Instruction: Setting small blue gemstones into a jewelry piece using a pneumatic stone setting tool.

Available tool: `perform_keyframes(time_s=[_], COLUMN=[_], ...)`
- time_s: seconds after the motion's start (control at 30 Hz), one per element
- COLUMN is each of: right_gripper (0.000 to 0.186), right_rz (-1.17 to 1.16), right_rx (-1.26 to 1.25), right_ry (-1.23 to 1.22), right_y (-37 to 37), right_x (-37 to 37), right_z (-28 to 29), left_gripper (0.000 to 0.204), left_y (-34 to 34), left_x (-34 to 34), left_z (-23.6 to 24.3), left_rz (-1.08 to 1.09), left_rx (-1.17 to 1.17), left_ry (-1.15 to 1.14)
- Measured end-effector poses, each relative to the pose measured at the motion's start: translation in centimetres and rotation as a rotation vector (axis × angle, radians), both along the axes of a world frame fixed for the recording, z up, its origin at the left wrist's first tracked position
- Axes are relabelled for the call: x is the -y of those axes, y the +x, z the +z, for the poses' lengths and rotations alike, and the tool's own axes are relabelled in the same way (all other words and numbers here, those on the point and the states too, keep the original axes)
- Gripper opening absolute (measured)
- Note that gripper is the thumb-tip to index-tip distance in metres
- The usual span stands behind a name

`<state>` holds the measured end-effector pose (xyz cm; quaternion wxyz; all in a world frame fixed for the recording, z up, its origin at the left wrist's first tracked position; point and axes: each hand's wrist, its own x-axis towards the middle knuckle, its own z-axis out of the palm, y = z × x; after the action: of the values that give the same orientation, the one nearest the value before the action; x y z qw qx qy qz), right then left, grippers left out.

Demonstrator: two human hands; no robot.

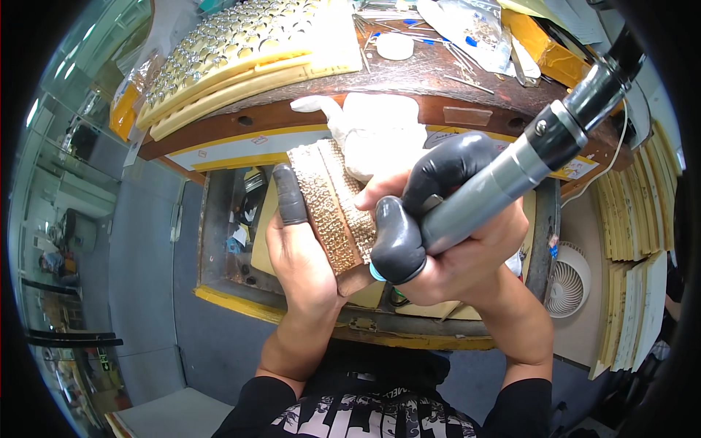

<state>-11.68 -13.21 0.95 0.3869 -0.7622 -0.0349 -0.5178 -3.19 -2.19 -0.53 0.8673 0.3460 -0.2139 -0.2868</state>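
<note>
My left hand [298,252] grips a wide gold-coloured cuff [326,204] with a pebbled surface and a smooth band along it. A black finger cot covers its thumb, which presses on the cuff's left edge. My right hand [467,241] is closed around a grey and black rotary handpiece [496,186], with black cots on thumb and forefinger. Another right fingertip rests at the cuff's right side. Near the cuff's lower end is a brownish cylinder [355,279], beside a light blue ring; whether it is the tool's bit is unclear. Behind the cuff stands a white wrapped block [383,135].
A wooden workbench [292,95] carries a pale tray of several shiny round pieces [241,36], a white round tub [395,46], loose bits and plastic bags. Below is an open drawer [241,296]. A white fan [567,281] and stacked yellowish boards [635,197] stand right.
</note>
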Motion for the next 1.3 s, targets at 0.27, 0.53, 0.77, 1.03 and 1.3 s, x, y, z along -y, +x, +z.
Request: perform_keyframes(time_s=[0.27,0.53,0.77,1.03,1.3], right_gripper=[0.018,0.018,0.017,0.018,0.026], right_rz=[-0.024,-0.024,-0.051,-0.061,-0.036], right_rx=[0.031,0.002,-0.005,0.0,0.022], right_ry=[0.04,-0.029,-0.027,-0.014,-0.043], right_y=[0.1,-0.4,-0.2,-0.2,-0.1], right_x=[-0.1,0.3,0.2,0.0,0.3], right_z=[0.1,-0.1,0.1,-0.2,-0.5], left_gripper=[0.057,0.053,0.053,0.052,0.052], left_y=[0.5,-0.2,0.0,0.6,0.6], left_x=[-0.2,0.2,0.0,-0.3,-0.4], left_z=[-1.0,0.2,0.0,-0.6,-1.3], left_rz=[0.02,0.136,0.103,-0.031,0.042], left_rx=[-0.017,-0.021,-0.083,-0.16,-0.052], left_ry=[0.073,0.217,0.162,0.089,0.215])
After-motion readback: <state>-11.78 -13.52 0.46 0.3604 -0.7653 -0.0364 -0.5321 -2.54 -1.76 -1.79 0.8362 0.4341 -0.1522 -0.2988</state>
